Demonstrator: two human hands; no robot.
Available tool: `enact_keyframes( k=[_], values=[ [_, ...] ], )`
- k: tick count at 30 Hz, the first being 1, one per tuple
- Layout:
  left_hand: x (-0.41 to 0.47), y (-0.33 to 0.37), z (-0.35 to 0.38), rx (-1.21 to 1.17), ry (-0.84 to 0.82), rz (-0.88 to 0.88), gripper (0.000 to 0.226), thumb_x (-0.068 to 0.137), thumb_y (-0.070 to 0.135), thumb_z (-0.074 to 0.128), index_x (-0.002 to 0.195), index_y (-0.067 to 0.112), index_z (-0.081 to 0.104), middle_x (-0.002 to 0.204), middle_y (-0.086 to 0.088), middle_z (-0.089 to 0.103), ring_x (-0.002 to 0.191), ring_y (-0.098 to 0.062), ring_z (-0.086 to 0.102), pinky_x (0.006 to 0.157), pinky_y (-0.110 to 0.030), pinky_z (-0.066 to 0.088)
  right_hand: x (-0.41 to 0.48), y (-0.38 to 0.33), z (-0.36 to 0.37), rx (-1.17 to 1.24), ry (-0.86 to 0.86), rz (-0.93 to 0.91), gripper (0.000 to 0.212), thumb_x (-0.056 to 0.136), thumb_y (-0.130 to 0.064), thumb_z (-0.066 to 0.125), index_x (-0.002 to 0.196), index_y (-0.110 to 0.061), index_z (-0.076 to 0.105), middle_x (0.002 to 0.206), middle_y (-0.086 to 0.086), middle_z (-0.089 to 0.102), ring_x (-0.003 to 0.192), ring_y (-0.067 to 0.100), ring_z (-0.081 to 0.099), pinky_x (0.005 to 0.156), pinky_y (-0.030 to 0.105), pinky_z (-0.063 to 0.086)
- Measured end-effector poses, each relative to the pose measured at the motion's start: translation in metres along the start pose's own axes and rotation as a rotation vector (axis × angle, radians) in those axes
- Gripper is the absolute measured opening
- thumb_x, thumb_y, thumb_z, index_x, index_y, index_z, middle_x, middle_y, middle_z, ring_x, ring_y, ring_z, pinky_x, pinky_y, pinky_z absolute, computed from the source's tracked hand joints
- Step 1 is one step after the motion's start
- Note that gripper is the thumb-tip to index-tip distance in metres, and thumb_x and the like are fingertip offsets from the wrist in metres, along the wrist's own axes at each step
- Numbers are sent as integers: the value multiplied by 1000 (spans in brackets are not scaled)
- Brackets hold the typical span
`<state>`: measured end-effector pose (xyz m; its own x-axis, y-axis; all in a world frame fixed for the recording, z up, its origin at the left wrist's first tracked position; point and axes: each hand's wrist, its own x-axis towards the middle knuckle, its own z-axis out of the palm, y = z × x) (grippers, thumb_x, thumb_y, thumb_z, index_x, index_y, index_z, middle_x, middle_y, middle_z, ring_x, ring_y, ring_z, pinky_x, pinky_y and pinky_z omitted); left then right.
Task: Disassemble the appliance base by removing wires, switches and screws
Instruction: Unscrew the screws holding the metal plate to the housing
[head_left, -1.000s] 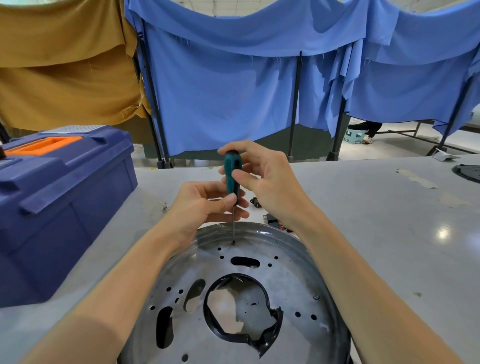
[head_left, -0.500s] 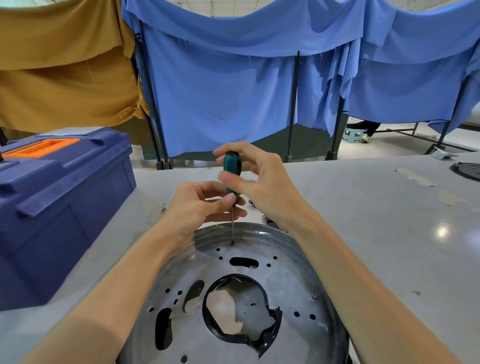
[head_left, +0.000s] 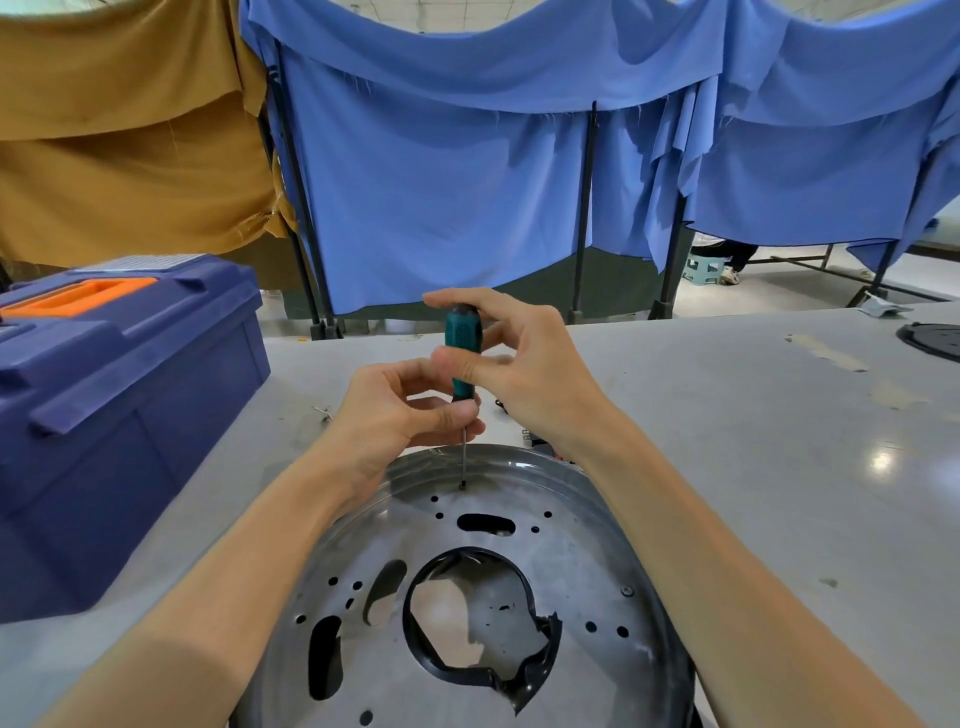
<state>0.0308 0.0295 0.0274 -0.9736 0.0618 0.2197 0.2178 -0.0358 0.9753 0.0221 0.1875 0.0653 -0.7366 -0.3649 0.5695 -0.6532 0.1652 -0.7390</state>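
Blue drapes (head_left: 441, 182) hung behind a grey table (head_left: 753, 441), where a closed blue toolbox (head_left: 119, 415), contents hidden, stood left of the metal appliance base (head_left: 571, 561). The right hand (head_left: 535, 374) pinched the green screwdriver (head_left: 462, 338) by its handle; the left hand (head_left: 395, 415) curled round its neck. With the tip on a screw (head_left: 462, 486) near the far rim, this looked like unscrewing; the next move called for downward pressure while turning.
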Motion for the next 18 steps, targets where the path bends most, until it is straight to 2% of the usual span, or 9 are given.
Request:
enact_keyframes(
  k=[2, 4, 7, 9, 11, 13, 15, 16, 18],
  values=[
    [-1, 0, 0, 3, -44, 2, 34, 64, 19, 78, 95, 7, 74, 95, -16, 75, 82, -34, 74, 69, -28, 59, 0, 1, -2, -3, 15, 9, 49, 86, -13, 73, 131, -27, 60, 101, 4, 67, 87, 19, 61, 79, 15, 53],
    [-3, -1, 1, -16, -143, 14, 22, 77, 23, 70, 95, 13, 77, 103, -14, 75, 92, -34, 73, 75, -29, 59, 0, 1, -6, 32, 26, 17, 52, 87, -2, 68, 134, -23, 58, 98, 6, 72, 85, 17, 67, 78, 14, 54],
    [-3, 0, 1, -47, -174, 3, 23, 84, 18, 63, 102, 7, 73, 104, -17, 74, 95, -34, 72, 76, -29, 58, -1, -1, -5, 119, -3, 25, 44, 89, 9, 59, 126, -14, 62, 98, 10, 72, 86, 17, 70, 77, 19, 57],
    [-2, 0, 0, -27, -133, -2, 29, 80, 16, 68, 104, 0, 70, 99, -19, 74, 90, -36, 73, 73, -29, 59, -1, -2, -2, 95, -7, 24, 37, 90, 3, 61, 122, -15, 63, 106, 8, 69, 98, 14, 66, 88, 29, 56],
    [-2, 0, 1, 1, -83, -11, 39, 69, 15, 76, 103, -4, 68, 94, -20, 74, 85, -37, 73, 70, -29, 59, -1, -2, 0, 35, 3, 23, 34, 87, -10, 70, 119, -22, 65, 111, 5, 63, 102, 12, 60, 90, 32, 55],
    [-2, 0, 0, 1, -48, -12, 45, 62, 15, 80, 99, -6, 67, 92, -21, 73, 82, -39, 73, 68, -31, 60, -1, -1, -1, 13, 17, 11, 40, 82, -14, 76, 120, -24, 66, 101, 5, 62, 86, 11, 57, 82, 25, 54],
    [-1, 0, 0, -27, -71, -2, 36, 70, 18, 75, 97, -4, 69, 94, -20, 74, 85, -38, 73, 68, -32, 60, -1, 1, -3, 24, 47, 5, 51, 80, -8, 76, 127, -25, 64, 84, 4, 61, 71, 10, 53, 74, 15, 50],
    [-1, 0, 0, -42, -95, 5, 30, 77, 20, 70, 98, -1, 70, 97, -19, 74, 88, -37, 73, 69, -33, 60, 0, 2, -5, 32, 61, 9, 56, 81, -4, 75, 131, -26, 60, 81, 4, 62, 70, 11, 55, 75, 13, 50],
    [-2, 0, 0, -41, -134, 3, 26, 85, 20, 62, 103, 3, 71, 101, -17, 74, 93, -34, 73, 74, -33, 60, 1, 3, -7, 39, 60, 19, 58, 84, 3, 69, 134, -24, 57, 89, 7, 70, 81, 16, 65, 81, 15, 53]
  ],
)
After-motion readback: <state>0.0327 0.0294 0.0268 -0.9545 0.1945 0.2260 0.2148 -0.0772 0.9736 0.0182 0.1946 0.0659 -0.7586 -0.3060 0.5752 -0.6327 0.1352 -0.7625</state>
